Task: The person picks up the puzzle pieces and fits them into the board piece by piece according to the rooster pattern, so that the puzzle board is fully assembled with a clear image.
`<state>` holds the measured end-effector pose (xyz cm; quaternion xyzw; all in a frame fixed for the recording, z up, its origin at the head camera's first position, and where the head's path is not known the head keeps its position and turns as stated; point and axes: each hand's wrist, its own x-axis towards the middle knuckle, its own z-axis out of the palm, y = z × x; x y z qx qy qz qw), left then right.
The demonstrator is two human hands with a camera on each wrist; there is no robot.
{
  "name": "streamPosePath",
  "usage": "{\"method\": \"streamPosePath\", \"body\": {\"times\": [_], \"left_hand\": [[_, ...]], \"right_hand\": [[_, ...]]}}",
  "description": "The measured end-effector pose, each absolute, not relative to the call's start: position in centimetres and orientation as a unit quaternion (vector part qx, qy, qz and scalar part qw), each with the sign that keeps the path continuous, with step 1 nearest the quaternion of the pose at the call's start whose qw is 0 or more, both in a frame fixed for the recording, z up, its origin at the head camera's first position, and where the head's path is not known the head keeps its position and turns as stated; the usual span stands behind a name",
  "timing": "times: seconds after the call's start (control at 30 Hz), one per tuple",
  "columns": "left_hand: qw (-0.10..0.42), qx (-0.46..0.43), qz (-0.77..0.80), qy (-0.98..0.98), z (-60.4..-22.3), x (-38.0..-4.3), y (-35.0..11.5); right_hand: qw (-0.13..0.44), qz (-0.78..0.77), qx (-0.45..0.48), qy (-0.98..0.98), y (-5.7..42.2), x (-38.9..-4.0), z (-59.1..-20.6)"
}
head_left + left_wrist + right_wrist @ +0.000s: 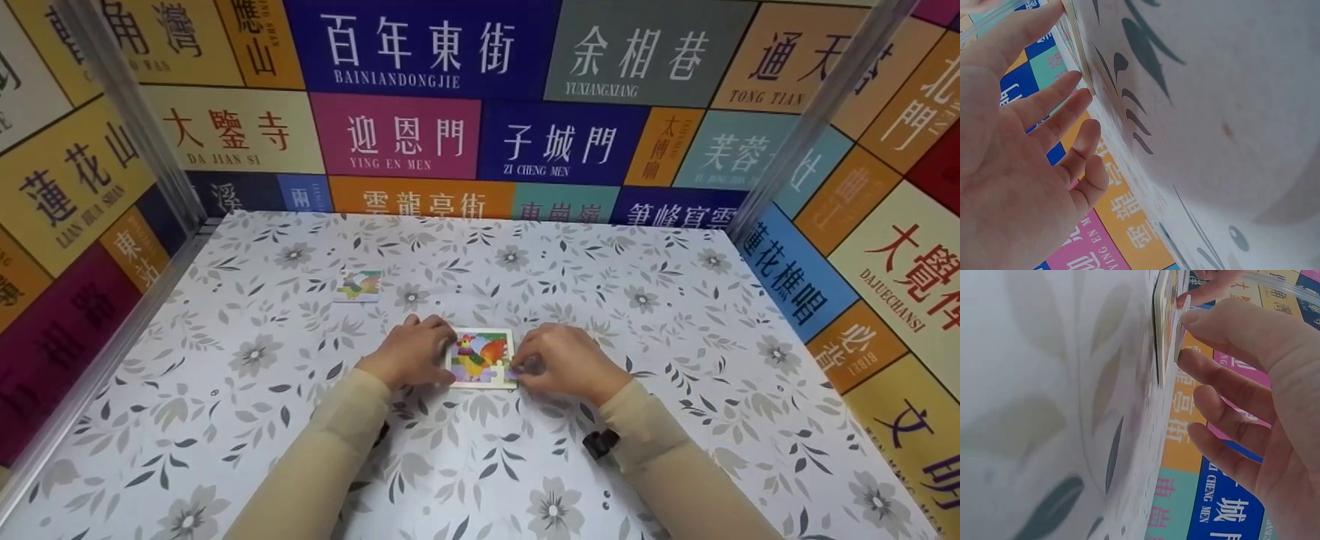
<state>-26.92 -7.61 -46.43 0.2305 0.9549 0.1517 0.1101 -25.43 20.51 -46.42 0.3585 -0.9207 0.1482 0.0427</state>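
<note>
A small framed jigsaw puzzle (474, 358) with a colourful rooster picture lies flat on the table in the head view. Its lower right corner shows a pale gap. My left hand (417, 352) is at its left side, thumb and fingertips touching the frame's edge; in the left wrist view the left hand (1027, 135) has its first fingers nearly straight. With thumb and index finger, my right hand (566, 364) pinches a thin puzzle piece (1183, 329), tilted just above the puzzle's right edge. The other fingers of the right hand (1252, 394) curl loosely below.
Farther back to the left lies a small square picture puzzle section (358, 286). A white cloth with grey leaves and flowers covers the table (480, 465). Panels with coloured signs (420, 49) and clear corner posts (817, 112) enclose the back and sides.
</note>
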Motion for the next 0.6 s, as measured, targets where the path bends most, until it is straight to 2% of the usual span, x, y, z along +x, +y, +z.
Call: {"method": "streamPosePath", "body": {"times": [0.6], "left_hand": [[0.104,0.237,0.147,0.955,-46.5,-26.9,-7.6]], "right_hand": [[0.015,0.134,0.384,-0.913,18.3,-26.1,-46.8]]}}
